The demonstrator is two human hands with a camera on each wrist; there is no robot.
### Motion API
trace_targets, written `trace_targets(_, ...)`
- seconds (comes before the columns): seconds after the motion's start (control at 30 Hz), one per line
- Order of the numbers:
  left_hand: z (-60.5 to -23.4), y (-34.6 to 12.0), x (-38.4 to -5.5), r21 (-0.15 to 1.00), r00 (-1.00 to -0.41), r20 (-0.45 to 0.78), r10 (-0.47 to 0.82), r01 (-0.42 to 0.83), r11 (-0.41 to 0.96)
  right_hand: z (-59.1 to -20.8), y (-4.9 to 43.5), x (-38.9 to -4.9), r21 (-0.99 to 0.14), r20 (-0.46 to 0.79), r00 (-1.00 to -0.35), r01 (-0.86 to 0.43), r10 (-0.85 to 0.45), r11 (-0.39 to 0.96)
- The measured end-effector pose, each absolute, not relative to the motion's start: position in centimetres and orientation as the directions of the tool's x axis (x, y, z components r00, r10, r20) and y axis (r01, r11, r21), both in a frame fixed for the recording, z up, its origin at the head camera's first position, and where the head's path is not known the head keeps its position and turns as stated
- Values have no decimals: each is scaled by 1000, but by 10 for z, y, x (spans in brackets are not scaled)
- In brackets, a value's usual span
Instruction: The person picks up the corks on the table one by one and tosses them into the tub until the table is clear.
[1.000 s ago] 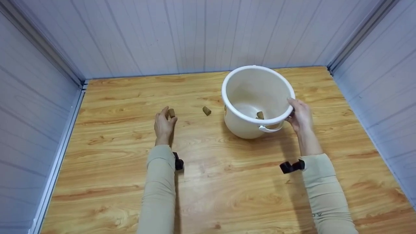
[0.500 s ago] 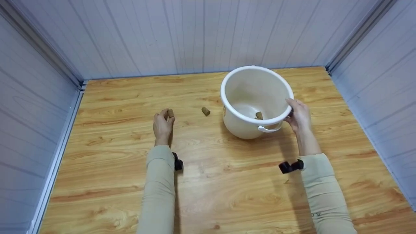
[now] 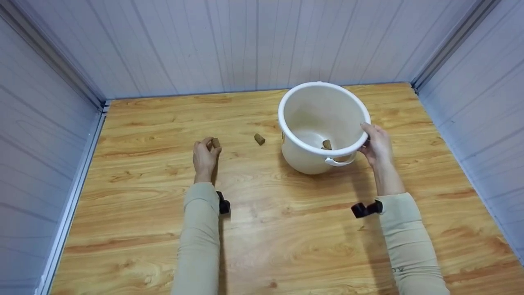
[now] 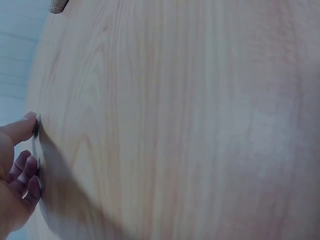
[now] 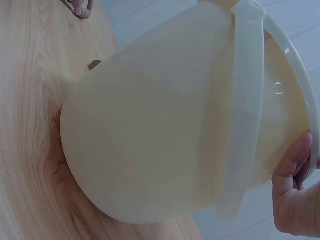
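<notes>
In the head view, my left hand [image 3: 204,159] is low over the wooden surface, thumb and fingers pinching a small brown cork stopper [image 3: 216,143]. Another cork [image 3: 259,139] lies on its side between that hand and a white plastic bucket [image 3: 305,162]. My right hand [image 3: 380,145] grips the bucket's right rim, thumb over the top, and the bucket leans slightly. Inside, at least one cork [image 3: 326,144] shows on the bottom near the front wall; that wall hides part of the floor. The left wrist view catches the left fingertips [image 4: 32,192] at its edge.
The bucket's white handle [image 3: 342,162] hangs at the front. Pale panel walls [image 3: 254,45] close off the back and both sides of the wood-grain surface [image 3: 266,246]. Black wrist cameras stick out from the left cuff [image 3: 224,205] and right cuff [image 3: 366,209].
The left fingers have drawn in slightly around the cork. The bucket, the right hand and the other corks look the same, apart from a slight camera shift.
</notes>
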State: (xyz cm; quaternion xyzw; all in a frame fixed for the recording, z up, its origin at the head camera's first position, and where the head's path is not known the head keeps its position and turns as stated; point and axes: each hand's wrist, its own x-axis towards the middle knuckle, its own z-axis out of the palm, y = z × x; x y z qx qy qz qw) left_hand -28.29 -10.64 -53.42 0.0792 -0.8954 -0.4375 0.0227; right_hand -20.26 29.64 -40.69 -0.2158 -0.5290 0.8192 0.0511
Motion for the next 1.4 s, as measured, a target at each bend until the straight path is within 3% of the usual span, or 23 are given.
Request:
trace_targets(0.47,-526,-98,-281,782,-988,-28,-149,-114,613,-407,297,-203,-882,-317,-902,167,292,-441)
trace_targets(1.4,-486,-65,-269,801,-986,154,-66,85,593,-407,296,-203,-888,-305,-903,155,303,-433)
